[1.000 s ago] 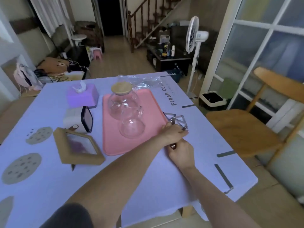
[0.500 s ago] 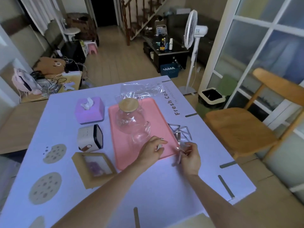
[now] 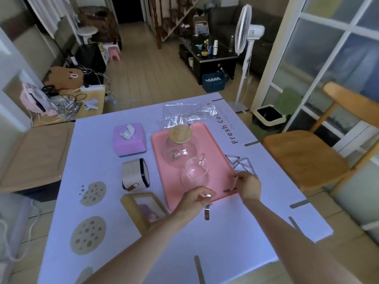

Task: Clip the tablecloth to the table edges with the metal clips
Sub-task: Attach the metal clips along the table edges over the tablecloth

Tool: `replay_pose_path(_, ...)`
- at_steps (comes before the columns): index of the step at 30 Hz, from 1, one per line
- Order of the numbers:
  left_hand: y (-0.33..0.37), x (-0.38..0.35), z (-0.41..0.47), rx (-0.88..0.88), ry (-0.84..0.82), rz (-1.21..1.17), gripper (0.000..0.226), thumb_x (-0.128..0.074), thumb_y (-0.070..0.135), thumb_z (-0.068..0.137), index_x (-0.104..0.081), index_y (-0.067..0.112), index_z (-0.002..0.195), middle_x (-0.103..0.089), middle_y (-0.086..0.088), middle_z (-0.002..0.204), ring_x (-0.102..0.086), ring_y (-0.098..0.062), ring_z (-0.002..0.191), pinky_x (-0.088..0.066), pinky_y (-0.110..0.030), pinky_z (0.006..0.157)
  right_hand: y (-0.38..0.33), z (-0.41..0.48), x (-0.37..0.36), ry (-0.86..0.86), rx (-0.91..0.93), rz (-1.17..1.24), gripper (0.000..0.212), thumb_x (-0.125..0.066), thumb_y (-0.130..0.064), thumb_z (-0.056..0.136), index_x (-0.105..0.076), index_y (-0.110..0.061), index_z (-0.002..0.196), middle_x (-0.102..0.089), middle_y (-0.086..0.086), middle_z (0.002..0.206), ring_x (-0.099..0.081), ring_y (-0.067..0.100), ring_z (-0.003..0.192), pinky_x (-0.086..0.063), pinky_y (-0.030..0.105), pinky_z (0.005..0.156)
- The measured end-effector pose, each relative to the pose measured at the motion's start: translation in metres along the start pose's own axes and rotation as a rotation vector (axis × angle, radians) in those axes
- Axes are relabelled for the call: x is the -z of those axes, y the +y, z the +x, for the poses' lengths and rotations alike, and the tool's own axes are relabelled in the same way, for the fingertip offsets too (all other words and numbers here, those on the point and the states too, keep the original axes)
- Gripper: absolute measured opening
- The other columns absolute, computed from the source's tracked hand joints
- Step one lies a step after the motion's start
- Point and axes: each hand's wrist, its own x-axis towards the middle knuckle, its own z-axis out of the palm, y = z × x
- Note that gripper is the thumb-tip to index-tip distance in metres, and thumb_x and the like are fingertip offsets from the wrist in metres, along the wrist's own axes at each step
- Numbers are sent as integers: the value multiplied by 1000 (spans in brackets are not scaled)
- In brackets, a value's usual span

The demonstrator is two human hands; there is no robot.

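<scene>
Metal clips point(image 3: 243, 163) lie in a loose heap on the lilac tablecloth point(image 3: 225, 234), just beside the right rim of the pink tray point(image 3: 216, 150). The left hand point(image 3: 194, 199) has fingers curled, pinching a silver clip point(image 3: 206, 210) that hangs down over the cloth. The right hand point(image 3: 249, 187) pinches a second clip point(image 3: 235, 181) at the tray's near right corner. On the tray stand a glass jug point(image 3: 178, 154) under a wooden lid point(image 3: 180, 133), and a clear glass cup point(image 3: 194, 173) touching it. A tissue sticks up from the purple tissue box point(image 3: 129, 143).
</scene>
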Motion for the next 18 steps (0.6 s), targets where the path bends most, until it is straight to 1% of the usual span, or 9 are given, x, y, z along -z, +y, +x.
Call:
replay_pose_path(2,4,2,-5,4,13,-6,20,-51,4,92,-65,17,95,-61,-7,77,-58,-5,71,-46,-28,88,-7,-17,10,8,-29,115,33,-49,3,78,-73,-13,94,-72,9,88,-64,31,86,-52,37,77)
replay_pose_path(4,10,2,-11,11,42,-12,22,-52,5,91,-65,22,90,-60,-2,76,-56,-8,73,-46,-28,87,-15,-39,24,1,-82,262,28,-50,2,81,-71,-11,93,-71,9,90,-64,30,86,-51,34,76)
replay_pose_path(7,17,1,-21,11,112,64,23,-54,4,88,-63,25,92,-56,6,76,-52,4,60,-43,-14,71,-29,-75,43,-86,-180,516,25,-50,5,81,-69,-11,84,-69,8,89,-67,26,80,-51,29,73)
replay_pose_path(9,23,2,-29,-22,129,181,27,-54,3,86,-58,27,97,-54,5,85,-54,6,58,-43,-11,63,-41,-97,57,-218,-238,702,26,-47,8,82,-68,-7,82,-68,11,83,-66,26,72,-48,23,61)
replay_pose_path(10,27,3,-34,-42,113,222,29,-54,0,84,-56,25,98,-52,2,90,-55,2,62,-47,-15,65,-47,-107,63,-288,-254,775,26,-45,8,83,-67,-5,84,-67,13,79,-64,27,69,-46,23,54)
replay_pose_path(11,30,6,-38,-69,83,266,29,-54,-3,83,-57,20,100,-49,0,95,-57,-6,72,-49,-22,69,-53,-116,68,-348,-259,822,25,-44,9,84,-66,-2,86,-66,15,72,-62,27,65,-43,24,50)
replay_pose_path(13,33,11,-49,-109,3,351,28,-57,-4,81,-62,8,106,-49,-1,99,-52,-17,88,-46,-24,74,-64,-134,73,-419,-271,901,22,-43,10,85,-64,3,90,-63,16,61,-59,27,57,-43,30,51)
replay_pose_path(16,23,23,-65,-74,-69,333,20,-63,10,85,-64,8,106,-59,1,99,-56,-15,90,-46,-22,79,-82,-157,70,-465,-324,958,22,-44,9,85,-65,3,90,-62,15,61,-55,26,56,-46,30,54)
replay_pose_path(18,14,36,-75,-60,-55,317,12,-64,10,85,-65,10,97,-61,4,89,-57,-12,83,-46,-23,78,-96,-172,66,-477,-332,964,23,-45,9,85,-67,1,87,-61,10,61,-55,23,57,-49,26,54)
